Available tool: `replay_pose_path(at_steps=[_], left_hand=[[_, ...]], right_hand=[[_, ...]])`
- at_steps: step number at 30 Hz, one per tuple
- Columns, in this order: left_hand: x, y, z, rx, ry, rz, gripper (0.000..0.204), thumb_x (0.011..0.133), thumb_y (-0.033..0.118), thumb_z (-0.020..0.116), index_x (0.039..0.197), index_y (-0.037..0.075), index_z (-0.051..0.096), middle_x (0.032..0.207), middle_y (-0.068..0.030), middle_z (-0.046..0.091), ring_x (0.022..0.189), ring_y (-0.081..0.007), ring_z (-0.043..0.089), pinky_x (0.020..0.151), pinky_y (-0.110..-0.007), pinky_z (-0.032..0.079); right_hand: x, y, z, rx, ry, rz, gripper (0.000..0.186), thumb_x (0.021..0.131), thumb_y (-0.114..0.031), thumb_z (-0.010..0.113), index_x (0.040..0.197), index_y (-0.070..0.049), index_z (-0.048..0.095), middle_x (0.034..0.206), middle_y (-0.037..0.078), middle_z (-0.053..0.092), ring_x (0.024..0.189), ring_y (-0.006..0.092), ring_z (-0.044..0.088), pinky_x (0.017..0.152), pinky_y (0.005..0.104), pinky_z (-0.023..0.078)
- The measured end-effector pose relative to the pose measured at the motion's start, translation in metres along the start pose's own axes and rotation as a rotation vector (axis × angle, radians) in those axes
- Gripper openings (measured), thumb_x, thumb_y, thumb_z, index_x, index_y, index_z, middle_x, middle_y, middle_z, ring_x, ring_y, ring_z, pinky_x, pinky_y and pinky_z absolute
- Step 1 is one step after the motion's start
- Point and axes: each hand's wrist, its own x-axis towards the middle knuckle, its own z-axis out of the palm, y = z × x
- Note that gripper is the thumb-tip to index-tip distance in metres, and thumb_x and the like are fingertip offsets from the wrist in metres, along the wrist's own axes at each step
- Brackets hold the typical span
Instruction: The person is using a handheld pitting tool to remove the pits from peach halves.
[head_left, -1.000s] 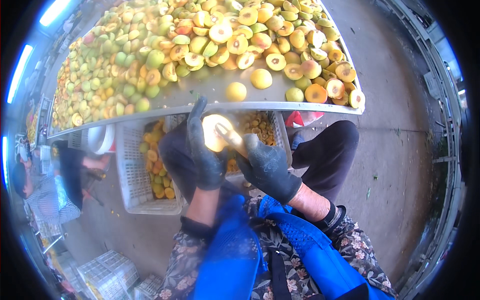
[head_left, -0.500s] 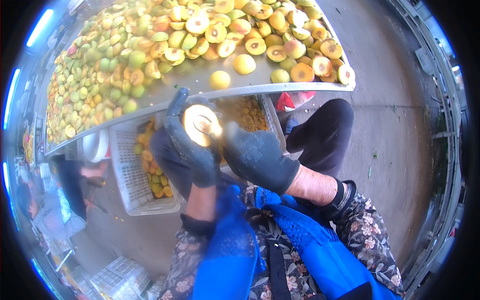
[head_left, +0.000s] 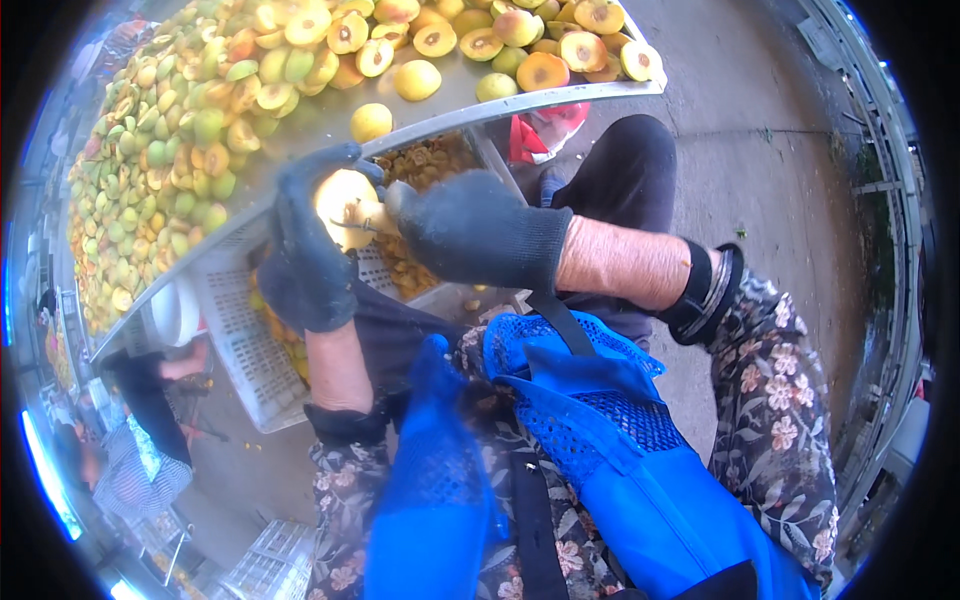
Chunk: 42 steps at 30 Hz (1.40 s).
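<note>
Above the table's near edge, my left hand (head_left: 305,262) in a dark rubber glove holds a peach half (head_left: 343,205), its pale cut face turned up and overexposed. My right hand (head_left: 485,232), gloved the same way, closes around a small pitting tool (head_left: 377,219). The tool's thin metal end meets the cut face near the middle; most of its handle is hidden in my fist. Beyond my hands, many peach halves (head_left: 480,44) are heaped on the metal-edged table (head_left: 450,115), some skin up, others showing brown pit hollows.
Below the table edge stand a white plastic crate (head_left: 240,330) with peach pieces and another crate (head_left: 440,290) of orange-brown bits. A red and white bag (head_left: 540,130) lies under the table's right end. Another person (head_left: 145,440) is at the lower left, near a white crate (head_left: 270,560).
My view has shifted, so table and hands sit differently in the picture. The tool's end now shows against the peach half, and my right forearm lies more level.
</note>
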Motion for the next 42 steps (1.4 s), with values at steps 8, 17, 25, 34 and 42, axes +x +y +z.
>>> replay_pose_path(at_steps=[8, 17, 25, 34, 42], left_hand=[[-0.001, -0.013, 0.012, -0.246, 0.0, -0.067, 0.038, 0.1, 0.029, 0.035, 0.103, -0.003, 0.056, 0.088, -0.0143, 0.065, 0.076, -0.0224, 0.065, 0.07, -0.032, 0.054], [0.025, -0.028, -0.007, 0.418, -0.344, 0.4, 0.031, 0.096, 0.021, 0.04, 0.106, -0.004, 0.056, 0.096, -0.0147, 0.063, 0.079, -0.0205, 0.064, 0.07, -0.03, 0.052], [0.007, -0.003, 0.012, -0.301, 0.017, -0.183, 0.049, 0.101, 0.033, 0.03, 0.108, -0.006, 0.059, 0.087, -0.0136, 0.067, 0.076, -0.0199, 0.064, 0.074, -0.028, 0.052], [0.019, -0.01, 0.001, -0.289, -0.043, -0.159, 0.059, 0.102, 0.045, 0.024, 0.105, -0.005, 0.057, 0.08, -0.0156, 0.067, 0.07, -0.0213, 0.065, 0.074, -0.03, 0.053], [0.02, -0.006, 0.015, -0.593, 0.232, -0.29, 0.058, 0.1, 0.046, 0.027, 0.113, -0.003, 0.053, 0.092, -0.0169, 0.063, 0.084, -0.0266, 0.063, 0.072, -0.035, 0.054]], right_hand=[[0.0, -0.001, 0.012, 0.163, -0.063, 0.175, 0.025, 0.077, -0.013, 0.06, 0.1, -0.002, 0.056, 0.069, 0.017, 0.062, 0.059, 0.0318, 0.063, 0.05, 0.0453, 0.047], [-0.004, 0.003, 0.016, 0.075, 0.048, 0.1, 0.023, 0.078, -0.009, 0.057, 0.095, 0.004, 0.051, 0.061, 0.018, 0.058, 0.055, 0.0333, 0.062, 0.047, 0.046, 0.045], [-0.004, -0.004, 0.019, 0.271, 0.02, 0.14, 0.024, 0.079, -0.014, 0.059, 0.095, 0.002, 0.051, 0.065, 0.019, 0.059, 0.061, 0.0379, 0.061, 0.055, 0.0482, 0.048], [0.015, -0.016, -0.005, 0.643, -0.2, 0.333, 0.022, 0.081, -0.017, 0.064, 0.09, -0.001, 0.053, 0.067, 0.022, 0.059, 0.065, 0.0385, 0.062, 0.058, 0.0464, 0.049], [0.014, -0.013, 0.024, 0.294, 0.175, 0.071, 0.015, 0.082, -0.016, 0.058, 0.086, -0.002, 0.059, 0.064, 0.018, 0.061, 0.059, 0.036, 0.062, 0.054, 0.0459, 0.049]])
